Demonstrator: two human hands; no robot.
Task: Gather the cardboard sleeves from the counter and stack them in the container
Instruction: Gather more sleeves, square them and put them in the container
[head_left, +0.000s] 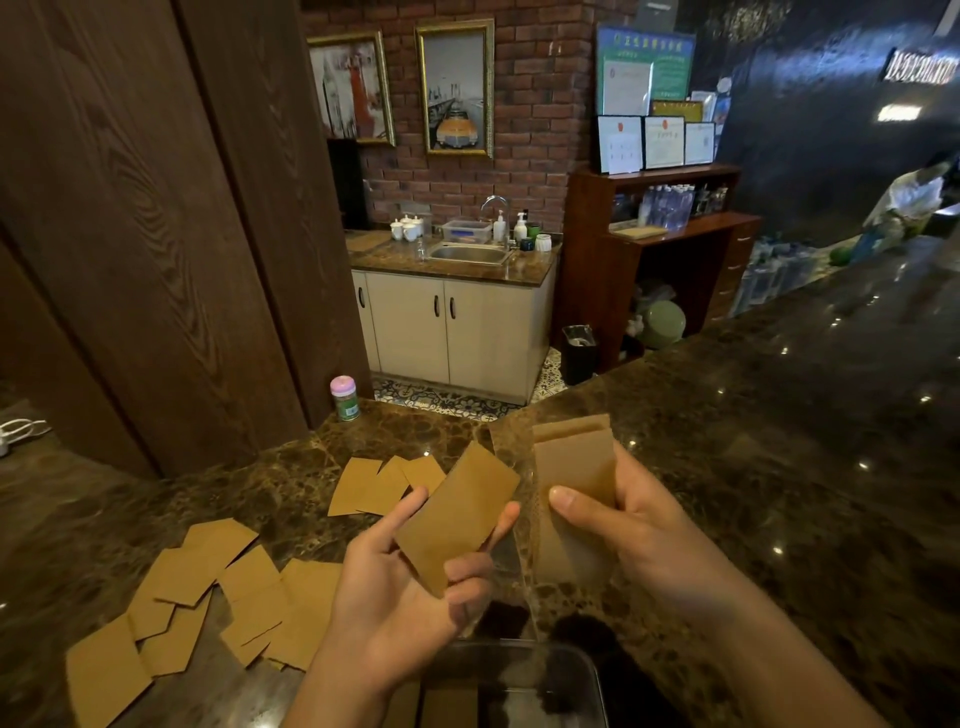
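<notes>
My left hand holds one flat brown cardboard sleeve, tilted, between thumb and fingers. My right hand grips a small stack of sleeves held upright, close beside the single one. Both hands hover above a clear plastic container at the bottom edge, with a few sleeves lying flat inside it. Several loose sleeves lie scattered on the dark marble counter to the left, and three more sleeves lie just beyond my left hand.
A small pink-lidded green jar stands at the counter's far edge by the wooden pillar. A white cable lies at far left. Beyond the counter are a sink cabinet and a black bin.
</notes>
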